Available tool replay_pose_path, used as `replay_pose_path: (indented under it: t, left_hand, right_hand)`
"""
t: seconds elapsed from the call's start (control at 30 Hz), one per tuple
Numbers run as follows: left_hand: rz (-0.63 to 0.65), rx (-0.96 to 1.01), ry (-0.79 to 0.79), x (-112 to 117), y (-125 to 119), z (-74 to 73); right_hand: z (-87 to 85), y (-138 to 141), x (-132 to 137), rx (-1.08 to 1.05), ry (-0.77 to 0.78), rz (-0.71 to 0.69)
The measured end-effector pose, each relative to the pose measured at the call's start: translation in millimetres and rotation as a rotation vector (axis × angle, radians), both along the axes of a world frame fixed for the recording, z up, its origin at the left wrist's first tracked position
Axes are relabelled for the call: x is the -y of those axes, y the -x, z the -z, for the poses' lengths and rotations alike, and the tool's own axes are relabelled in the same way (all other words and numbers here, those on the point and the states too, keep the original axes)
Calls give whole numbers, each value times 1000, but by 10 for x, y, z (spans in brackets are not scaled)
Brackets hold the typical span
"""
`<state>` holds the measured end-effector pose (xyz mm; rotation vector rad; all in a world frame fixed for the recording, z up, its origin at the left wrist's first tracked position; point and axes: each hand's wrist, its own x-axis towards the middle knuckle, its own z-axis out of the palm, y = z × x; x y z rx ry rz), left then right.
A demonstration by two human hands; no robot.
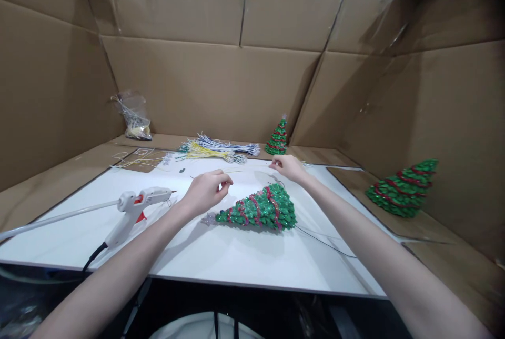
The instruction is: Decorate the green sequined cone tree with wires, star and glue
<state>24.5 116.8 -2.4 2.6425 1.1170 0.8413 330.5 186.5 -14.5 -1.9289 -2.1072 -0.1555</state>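
A small green Christmas tree with red garland [256, 210] lies on its side on the white board, its silver star [209, 218] pointing left. My left hand [207, 191] hovers just above the tree's tip, thumb and fingers curled together in a pinch. Farther back, beyond the tree's wide base, my right hand [289, 167] is also pinched. Whatever either hand holds is too small or hidden to make out. A thin pale strand [235, 171] shows between the hands; I cannot tell whether it is held. Dark wire [325, 246] trails from the tree's base to the right.
A white hot glue gun [136, 207] stands at left. Bundles of thin stems [215, 149] lie at the back, beside a small upright tree [277, 138]. Another tree [402, 189] leans at right. A plastic bag [134, 115] sits back left. Cardboard walls [205, 86] enclose the board.
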Motion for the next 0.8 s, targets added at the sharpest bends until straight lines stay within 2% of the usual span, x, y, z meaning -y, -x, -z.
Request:
replay_pose_path:
  t: [0.13,0.27,0.3,0.43,0.5,0.67,0.8]
  left_hand:
    - [-12,17,-14,-24,2,2]
    - [-58,71,-79,-3,-10,-20]
    - [-75,106,-150,15,-16,-36]
    - [-110,225,-534,117,-73,-162]
    - [-73,190,-596,173,-131,-248]
    - [17,18,-439,255,-301,-403]
    - [85,2,-225,273,-317,-401]
  right_hand:
    - [-150,-213,211,-55,-173,91]
    - [-338,-226,431,-78,-306,102]
    - [-383,-190,493,-80,-341,82]
    - [-524,83,770,-79,-494,-152]
    - [-574,255,909,-93,-527,-252]
    - [-681,585,1161,-169,-554,-450]
    - [-699,683,1239,-151,-549,-539]
